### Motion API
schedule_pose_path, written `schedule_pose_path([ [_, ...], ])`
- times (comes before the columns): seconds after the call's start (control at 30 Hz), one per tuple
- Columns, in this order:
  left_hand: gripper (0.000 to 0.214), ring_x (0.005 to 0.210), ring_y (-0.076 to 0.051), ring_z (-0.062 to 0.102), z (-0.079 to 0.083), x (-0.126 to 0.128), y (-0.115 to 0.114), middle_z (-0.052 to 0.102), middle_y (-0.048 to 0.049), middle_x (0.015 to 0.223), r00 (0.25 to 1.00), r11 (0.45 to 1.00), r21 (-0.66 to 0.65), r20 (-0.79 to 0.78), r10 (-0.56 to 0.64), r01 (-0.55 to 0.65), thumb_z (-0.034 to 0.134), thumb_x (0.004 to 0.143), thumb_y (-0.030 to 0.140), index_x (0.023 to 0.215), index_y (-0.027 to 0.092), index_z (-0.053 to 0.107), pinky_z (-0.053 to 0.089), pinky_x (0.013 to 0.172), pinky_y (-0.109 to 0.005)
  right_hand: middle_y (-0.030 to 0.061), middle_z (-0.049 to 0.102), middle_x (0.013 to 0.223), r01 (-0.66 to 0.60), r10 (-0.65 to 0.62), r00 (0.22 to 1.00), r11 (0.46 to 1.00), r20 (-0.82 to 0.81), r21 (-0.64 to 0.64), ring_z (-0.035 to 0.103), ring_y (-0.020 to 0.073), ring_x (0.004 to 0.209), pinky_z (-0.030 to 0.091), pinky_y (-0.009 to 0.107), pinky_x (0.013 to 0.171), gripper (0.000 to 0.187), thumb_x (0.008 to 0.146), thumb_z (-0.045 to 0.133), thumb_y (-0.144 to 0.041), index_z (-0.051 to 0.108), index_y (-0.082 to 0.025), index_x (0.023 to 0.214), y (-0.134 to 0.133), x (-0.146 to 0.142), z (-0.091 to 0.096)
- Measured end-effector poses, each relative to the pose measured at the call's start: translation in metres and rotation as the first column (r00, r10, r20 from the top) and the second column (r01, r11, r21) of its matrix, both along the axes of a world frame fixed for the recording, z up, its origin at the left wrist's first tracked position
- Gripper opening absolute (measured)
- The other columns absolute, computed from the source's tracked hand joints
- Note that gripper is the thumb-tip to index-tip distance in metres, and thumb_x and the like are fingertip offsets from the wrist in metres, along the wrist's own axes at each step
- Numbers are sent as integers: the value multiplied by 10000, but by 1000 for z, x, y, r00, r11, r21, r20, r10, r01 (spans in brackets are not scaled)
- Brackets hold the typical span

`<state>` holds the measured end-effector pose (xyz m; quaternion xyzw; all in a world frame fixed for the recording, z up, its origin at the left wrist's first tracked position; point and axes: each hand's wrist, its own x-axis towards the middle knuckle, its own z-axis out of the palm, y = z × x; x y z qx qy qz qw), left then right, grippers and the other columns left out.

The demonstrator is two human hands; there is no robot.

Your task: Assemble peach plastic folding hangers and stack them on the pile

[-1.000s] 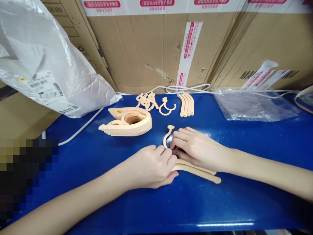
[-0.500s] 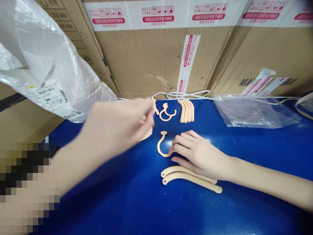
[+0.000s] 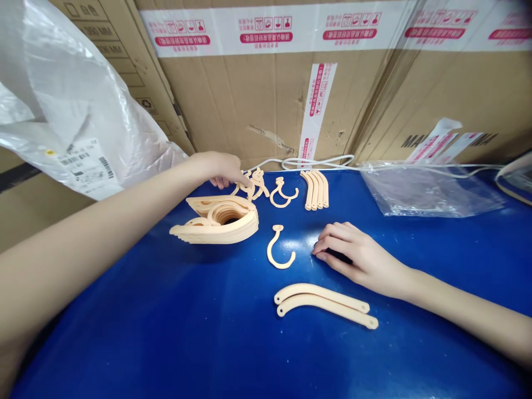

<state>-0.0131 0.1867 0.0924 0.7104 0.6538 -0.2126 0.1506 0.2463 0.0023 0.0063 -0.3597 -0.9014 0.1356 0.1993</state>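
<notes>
My left hand (image 3: 222, 168) reaches to the back of the blue table, its fingertips in a small pile of beige hook pieces (image 3: 260, 183). Its index finger stretches forward while the others curl; whatever lies between the tips is hidden. Just in front of it lies a stack of folded beige clothes hangers (image 3: 216, 228). My right hand (image 3: 355, 252) rests on the table with loosely bent fingers, apart from the thumb, and holds nothing. Left of it is a single beige hook (image 3: 274, 249). Two curved hanger arms (image 3: 324, 302) lie side by side nearer me.
Another group of hooks (image 3: 282, 191) and several upright hanger arms (image 3: 315, 190) lie at the back. A clear plastic bag (image 3: 424, 191) is at the back right, near a white cable (image 3: 320, 162). Cardboard boxes (image 3: 241, 94) wall the rear; a large plastic wrapping (image 3: 91, 100) hangs left.
My left hand has moved back and left, from above the hanger stack to the hook pile, uncovering the stack. My right hand has drawn rightward off the single hook.
</notes>
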Motion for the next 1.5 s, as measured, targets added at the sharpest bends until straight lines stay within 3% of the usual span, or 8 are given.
schedule_pose_path([
  [0.23, 295, 846, -222, 700, -11, -3, 9, 752, -108, 917, 990, 993, -104, 119, 74, -61, 725, 646, 434, 787, 174, 732, 496, 668, -217, 58, 622, 953, 7, -7, 1000, 1000, 10, -7, 569, 176, 895, 390, 347, 792, 177, 981, 442, -221, 617, -194, 975, 0, 0, 1],
  [0.4, 346, 870, -224, 697, -13, -10, 14, 754, -121, 949, 983, 989, -134, 159, 86, -65, 723, 618, 502, 736, 178, 721, 473, 608, -197, 59, 625, 950, 7, -7, 1000, 1000, 2, 11, 574, 178, 894, 397, 347, 791, 179, 980, 447, -222, 623, -191, 981, 0, 0, 0],
  [0.6, 284, 839, -208, 696, -11, -13, 16, 755, -111, 958, 983, 989, -104, 135, 122, -108, 644, 678, 443, 752, 179, 720, 459, 595, -197, 63, 624, 957, 0, 0, 1000, 1000, -1, 11, 574, 179, 898, 409, 350, 796, 177, 982, 447, -227, 620, -188, 990, 0, 1, -1],
  [0.8, 257, 806, -226, 700, -16, -5, 20, 747, -114, 829, 985, 987, -32, 70, 158, -156, 699, 659, 341, 830, 149, 718, 483, 627, -216, 66, 627, 962, 0, -1, 1000, 1000, 7, 22, 578, 183, 905, 422, 353, 798, 178, 981, 449, -228, 622, -191, 997, 1, 1, -2],
  [0.97, 307, 830, -259, 701, -14, -5, 22, 729, -137, 784, 978, 979, -7, 49, 204, -204, 715, 674, 373, 855, 125, 720, 521, 676, -250, 61, 629, 955, 6, -6, 1000, 1000, 7, 22, 581, 182, 901, 419, 350, 797, 179, 976, 454, -226, 628, -191, 995, 1, 1, -2],
  [1.2, 392, 804, -234, 702, -14, -10, 22, 737, -116, 807, 968, 973, -37, 98, 230, -228, 705, 660, 365, 992, 158, 697, 543, 692, -254, 61, 635, 957, 9, -9, 1000, 1000, 10, 23, 585, 183, 901, 420, 358, 800, 186, 978, 448, -229, 631, -194, 994, 1, 1, -2],
  [1.5, 370, 844, -234, 716, -16, -15, 22, 749, -108, 860, 960, 972, -49, 157, 233, -228, 708, 638, 345, 962, 166, 694, 545, 709, -249, 59, 634, 960, 12, -12, 1000, 1000, 19, 11, 586, 183, 902, 413, 359, 798, 184, 978, 446, -226, 626, -191, 991, 1, 1, -2],
])
